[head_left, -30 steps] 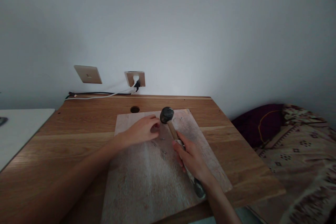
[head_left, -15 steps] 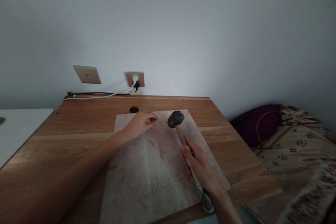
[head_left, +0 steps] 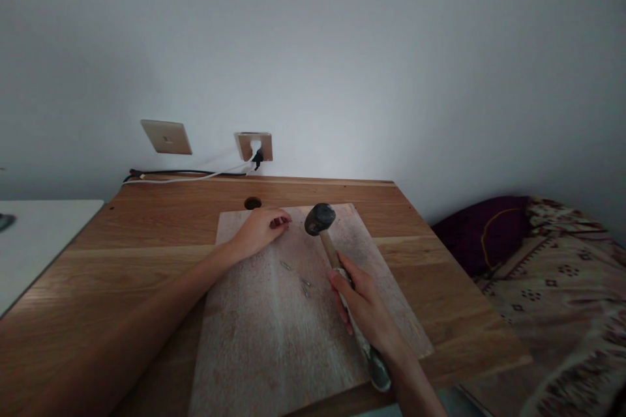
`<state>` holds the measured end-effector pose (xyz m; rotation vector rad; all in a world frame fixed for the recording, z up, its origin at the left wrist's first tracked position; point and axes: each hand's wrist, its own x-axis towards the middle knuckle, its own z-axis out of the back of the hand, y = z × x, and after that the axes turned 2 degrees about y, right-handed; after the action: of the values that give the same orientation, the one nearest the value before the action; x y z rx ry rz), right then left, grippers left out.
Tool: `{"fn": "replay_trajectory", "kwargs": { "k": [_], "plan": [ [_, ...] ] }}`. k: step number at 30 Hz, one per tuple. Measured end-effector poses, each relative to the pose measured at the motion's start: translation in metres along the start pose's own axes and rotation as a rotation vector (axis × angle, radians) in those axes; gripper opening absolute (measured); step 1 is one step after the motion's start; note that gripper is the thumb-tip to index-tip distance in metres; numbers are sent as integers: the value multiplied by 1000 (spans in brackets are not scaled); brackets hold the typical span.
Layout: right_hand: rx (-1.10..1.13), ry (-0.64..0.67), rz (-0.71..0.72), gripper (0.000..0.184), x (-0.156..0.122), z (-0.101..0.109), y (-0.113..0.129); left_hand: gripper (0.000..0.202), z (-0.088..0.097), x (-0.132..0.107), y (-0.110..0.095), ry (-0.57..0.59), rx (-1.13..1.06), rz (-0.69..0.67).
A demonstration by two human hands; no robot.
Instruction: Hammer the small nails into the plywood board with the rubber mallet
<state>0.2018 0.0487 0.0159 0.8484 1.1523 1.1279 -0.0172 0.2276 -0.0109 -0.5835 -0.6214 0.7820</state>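
Right hand grips the hammer; 1 misaimed swing could bruise the left hand, curled over the board (can't tell if grasping).

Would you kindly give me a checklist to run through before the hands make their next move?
1. Hammer gripped: ok, the right hand is wrapped around its handle.
2. Left hand safely away from the hammer head: cannot tell; they look near each other, and depth is unclear.
3. Left fingers holding something: cannot tell, they are curled.
4. Board resting on the desk: ok.
5. Board free of bits: not ok, small metal pieces lie on it.
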Motion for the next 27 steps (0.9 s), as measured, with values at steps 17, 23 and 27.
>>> {"fn": "replay_trajectory", "kwargs": {
  "k": [17, 23, 27],
  "plan": [
    [7, 28, 15, 51, 1, -3, 0, 23, -3, 0, 5, 45, 36, -85],
    [7, 65, 61, 45, 9, -10, 2, 20, -2, 2, 6, 40, -41, -10],
    [-36, 79, 72, 44, 14, -16, 9, 33, -4, 2, 6, 55, -121, 37]
  ]
}}
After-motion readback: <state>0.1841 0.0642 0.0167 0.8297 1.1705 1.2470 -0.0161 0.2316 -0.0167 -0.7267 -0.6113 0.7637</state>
